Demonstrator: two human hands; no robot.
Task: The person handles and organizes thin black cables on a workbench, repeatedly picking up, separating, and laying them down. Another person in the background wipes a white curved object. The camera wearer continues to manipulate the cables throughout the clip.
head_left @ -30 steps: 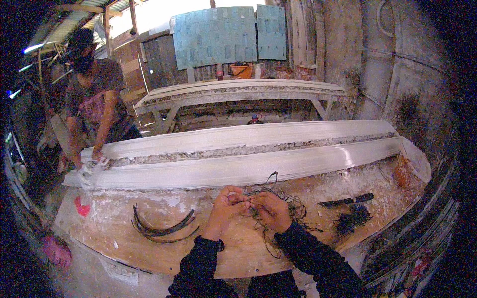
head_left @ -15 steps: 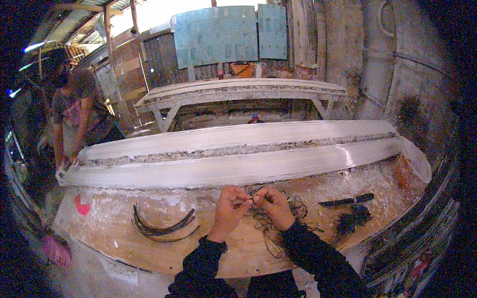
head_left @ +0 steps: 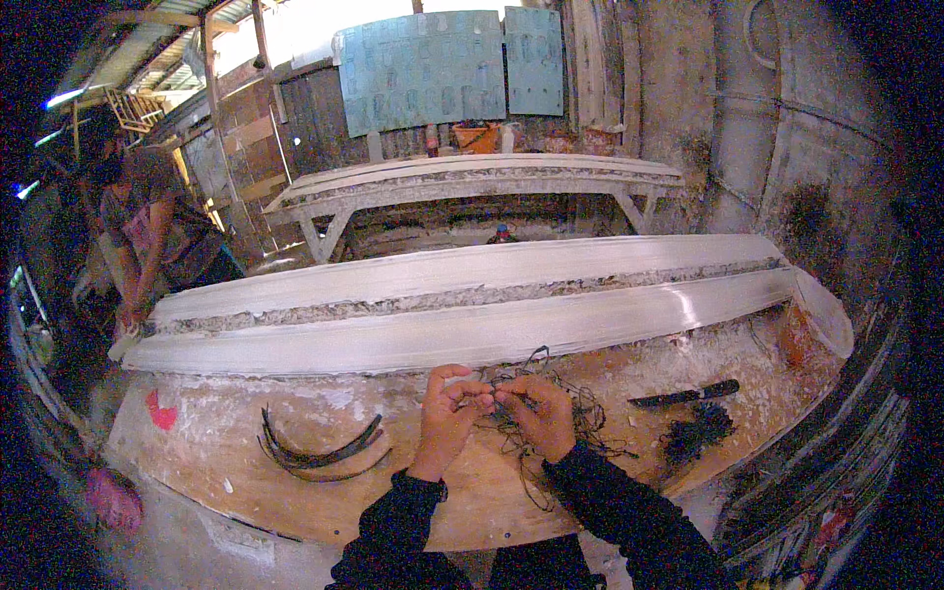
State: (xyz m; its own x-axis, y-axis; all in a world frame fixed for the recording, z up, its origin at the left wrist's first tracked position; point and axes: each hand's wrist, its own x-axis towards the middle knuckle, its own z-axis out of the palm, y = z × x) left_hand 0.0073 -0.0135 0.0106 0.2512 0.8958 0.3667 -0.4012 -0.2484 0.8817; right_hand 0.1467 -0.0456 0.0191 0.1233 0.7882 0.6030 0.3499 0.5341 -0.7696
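Close together above the near table, my left hand point(head_left: 450, 423) and my right hand point(head_left: 541, 418) meet fingertip to fingertip. Both pinch a thin dark cord point(head_left: 587, 405), whose loops hang and lie in a tangle around my right hand. The exact bit between the fingertips is too small to make out. To the right lies a black-handled knife point(head_left: 684, 394), with a dark bristly bundle point(head_left: 699, 434) just below it. Several curved dark strips point(head_left: 317, 458) rest to the left of my left hand.
Beyond my hands, two long white panels point(head_left: 393, 336) run across the wooden table point(head_left: 413, 516), a rough strip between them. A co-worker point(head_left: 147, 226) bends over their left end. Farther back stands a white bench point(head_left: 472, 175); a pink patch point(head_left: 160, 410) marks the table's left.
My hands have shifted slightly left, still pinching. A loop of cord now stands up above my right fingers. The co-worker leans lower at the panels' left end.
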